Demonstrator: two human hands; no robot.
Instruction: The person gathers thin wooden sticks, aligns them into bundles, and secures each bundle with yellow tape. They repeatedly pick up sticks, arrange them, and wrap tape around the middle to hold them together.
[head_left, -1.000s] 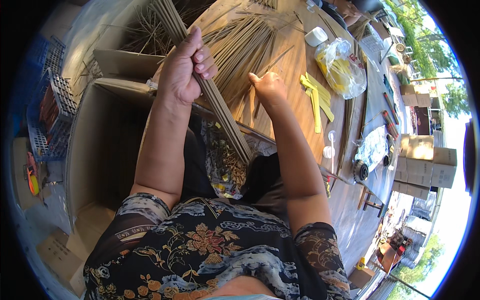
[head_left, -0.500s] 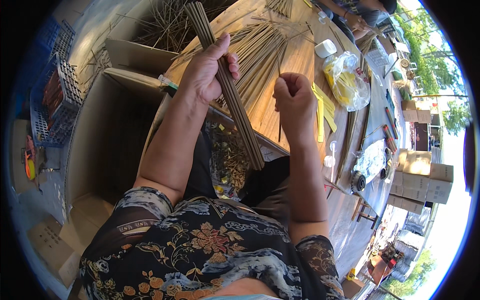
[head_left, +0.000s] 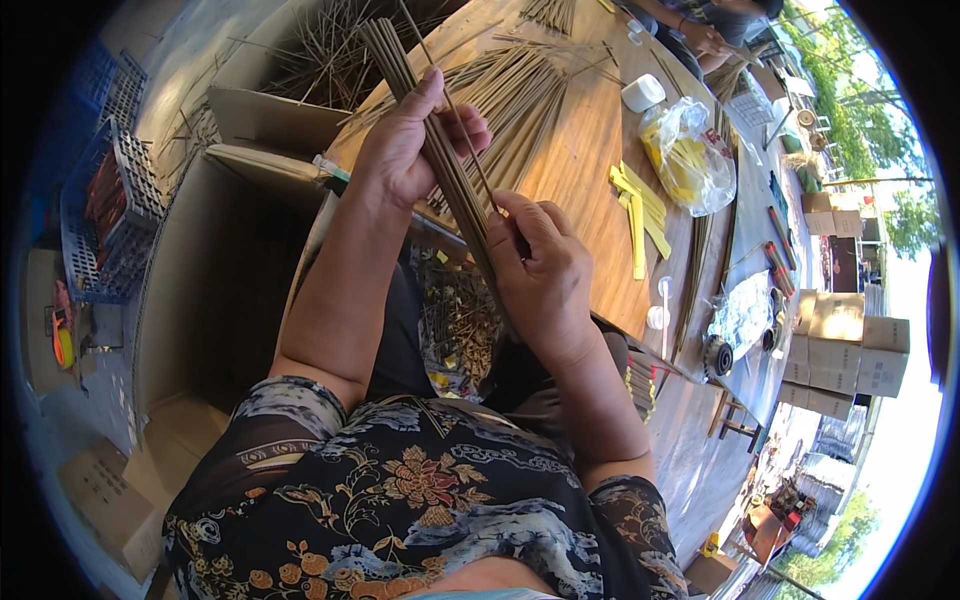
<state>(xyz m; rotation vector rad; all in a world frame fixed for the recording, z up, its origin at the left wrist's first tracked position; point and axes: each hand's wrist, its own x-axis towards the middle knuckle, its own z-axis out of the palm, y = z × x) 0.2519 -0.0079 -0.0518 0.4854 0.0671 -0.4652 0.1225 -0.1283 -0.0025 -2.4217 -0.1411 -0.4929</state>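
Note:
My left hand [head_left: 415,150] is wrapped round a slanting bundle of thin brown incense sticks [head_left: 465,205], thumb on top and fingers partly lifted on the far side. The bundle's upper end points to the far left, and its lower end runs behind my right hand [head_left: 540,275]. Between thumb and fingers my right hand pinches a single incense stick [head_left: 455,120], which lies along the bundle and passes over the opening of my left hand. A fanned heap of loose incense sticks [head_left: 530,90] covers the wooden table [head_left: 600,245] just beyond.
Yellow strips [head_left: 637,215], a white tub [head_left: 643,93] and a clear bag with yellow contents [head_left: 690,160] lie to the right on the table. Cardboard boxes [head_left: 200,300] stand at my left, one holding jumbled sticks [head_left: 330,60]. A co-worker's hand [head_left: 710,42] shows at the far side.
My right hand has moved left and nearer, bringing a stick from over the table to the bundle. My left hand's fingers have loosened a little.

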